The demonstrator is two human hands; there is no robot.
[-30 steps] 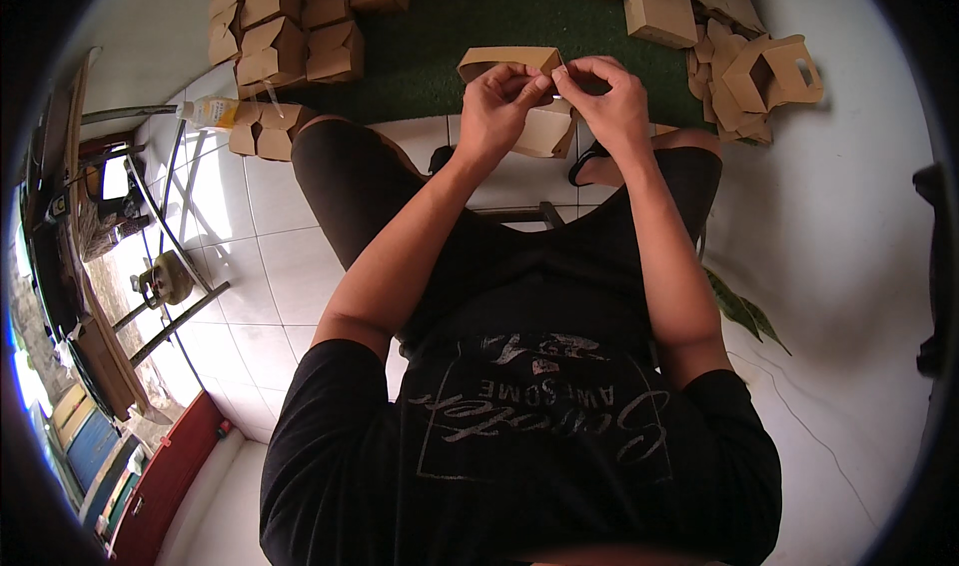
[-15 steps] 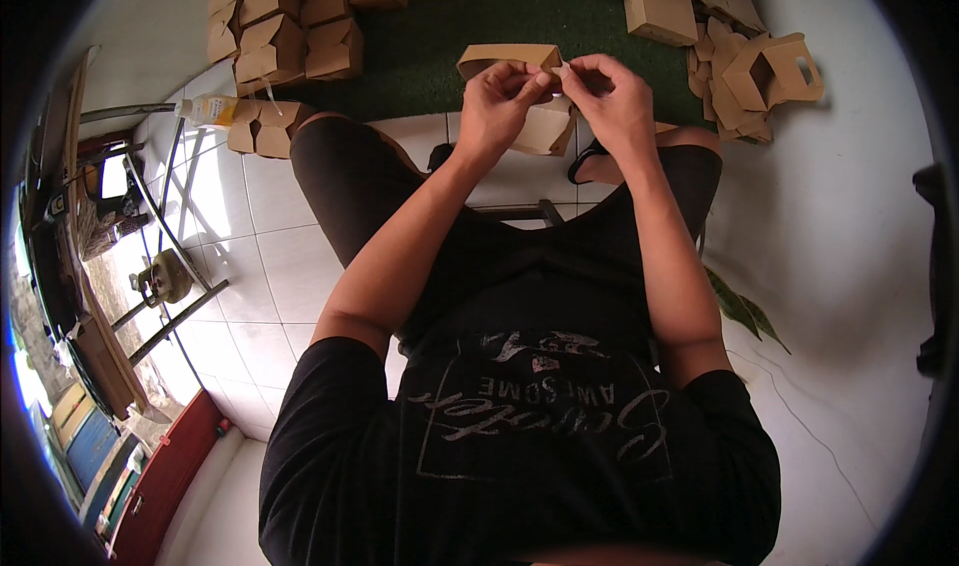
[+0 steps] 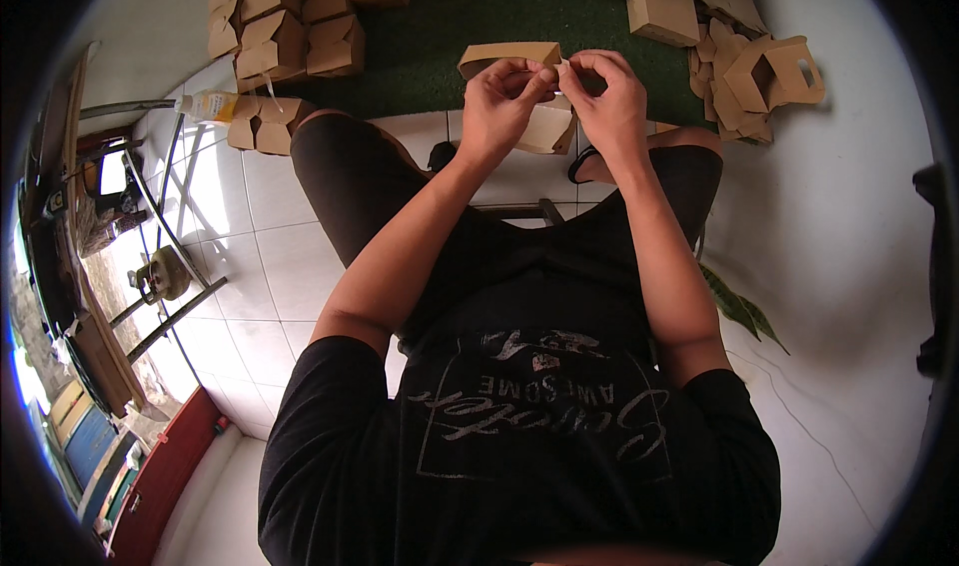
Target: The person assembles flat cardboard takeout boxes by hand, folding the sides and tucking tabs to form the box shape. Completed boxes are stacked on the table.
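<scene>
Between my knees is a brown cardboard box [image 3: 545, 129], pale inside, with a raised brown panel [image 3: 511, 52] on its far side. My left hand [image 3: 501, 106] is closed, its thumb and fingers pinched at the right end of that panel. Right beside it, my right hand [image 3: 607, 94] is closed too, with thumb and forefinger on the same corner. A small whitish bit shows between the fingertips, too small to name. My hands hide part of the box's near wall and corner.
Folded brown boxes [image 3: 272, 44] stand stacked at the far left on a green mat [image 3: 440, 16]. A bottle of yellow liquid [image 3: 207, 106] lies beside two boxes [image 3: 270, 126]. At the right are flat cardboard pieces [image 3: 727, 86] and an open handled box [image 3: 774, 71].
My hands stay at the box corner, with only slight finger movement. The box tilts a little, and more of its pale inside shows.
</scene>
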